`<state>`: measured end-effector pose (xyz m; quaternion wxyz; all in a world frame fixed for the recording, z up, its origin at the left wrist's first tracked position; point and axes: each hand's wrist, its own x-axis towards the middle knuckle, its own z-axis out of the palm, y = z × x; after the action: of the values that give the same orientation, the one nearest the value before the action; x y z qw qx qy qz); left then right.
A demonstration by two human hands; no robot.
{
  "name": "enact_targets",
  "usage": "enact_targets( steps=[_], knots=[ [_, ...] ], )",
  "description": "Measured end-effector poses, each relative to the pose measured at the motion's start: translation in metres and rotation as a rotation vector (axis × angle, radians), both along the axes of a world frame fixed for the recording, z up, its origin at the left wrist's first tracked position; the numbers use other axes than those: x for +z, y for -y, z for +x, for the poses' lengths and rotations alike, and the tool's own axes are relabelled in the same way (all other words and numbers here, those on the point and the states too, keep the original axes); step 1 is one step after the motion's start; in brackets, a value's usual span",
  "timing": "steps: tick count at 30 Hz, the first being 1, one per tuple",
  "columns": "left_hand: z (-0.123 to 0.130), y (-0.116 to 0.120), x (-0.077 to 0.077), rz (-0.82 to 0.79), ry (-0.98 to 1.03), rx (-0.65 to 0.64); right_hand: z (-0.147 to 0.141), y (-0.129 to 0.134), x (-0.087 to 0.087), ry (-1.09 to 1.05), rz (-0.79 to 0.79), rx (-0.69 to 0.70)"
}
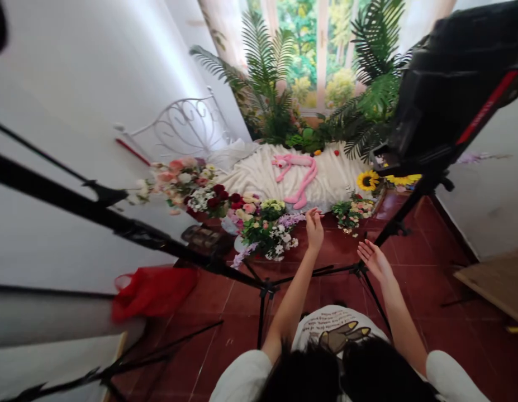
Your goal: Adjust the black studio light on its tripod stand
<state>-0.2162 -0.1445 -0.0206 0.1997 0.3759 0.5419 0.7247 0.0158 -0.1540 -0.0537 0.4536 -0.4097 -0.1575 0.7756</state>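
My left hand [314, 230] is raised in front of the bed, fingers loosely extended and nothing visible in it. Its fingertips appear close to the lavender flower sprig [291, 220] and below the pink plush toy [299, 173]; whether they touch anything I cannot tell. Further right, my right hand [375, 260] is open, palm turned up and holding nothing. It appears nearest to the black stand [403, 215] and a small flower bunch [351, 214]. The long-limbed plush toy lies on a cream blanket [250, 173].
Black stand poles [158, 237] cross the left side, with tripod legs [262, 287] on the red tiled floor [212, 324]. Dark equipment [447, 95] hangs at upper right. Mixed flowers [267, 231] line the bed's front. A red bag [156, 290] lies left; cardboard [499, 282] is at right.
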Motion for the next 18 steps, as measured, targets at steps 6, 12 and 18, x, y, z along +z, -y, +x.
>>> enact_targets(
  steps=[6, 12, 18],
  knots=[
    [0.087, -0.057, 0.033, 0.044, -0.111, -0.531, 0.04, -0.008, 0.025, -0.148, 0.021, -0.149],
    [0.16, -0.104, 0.04, 0.073, -0.114, -0.798, 0.066, -0.015, 0.038, -0.361, 0.03, -0.209],
    [0.207, -0.12, 0.031, 0.026, -0.021, -0.901, 0.076, -0.027, 0.046, -0.425, 0.028, -0.167]
  ],
)
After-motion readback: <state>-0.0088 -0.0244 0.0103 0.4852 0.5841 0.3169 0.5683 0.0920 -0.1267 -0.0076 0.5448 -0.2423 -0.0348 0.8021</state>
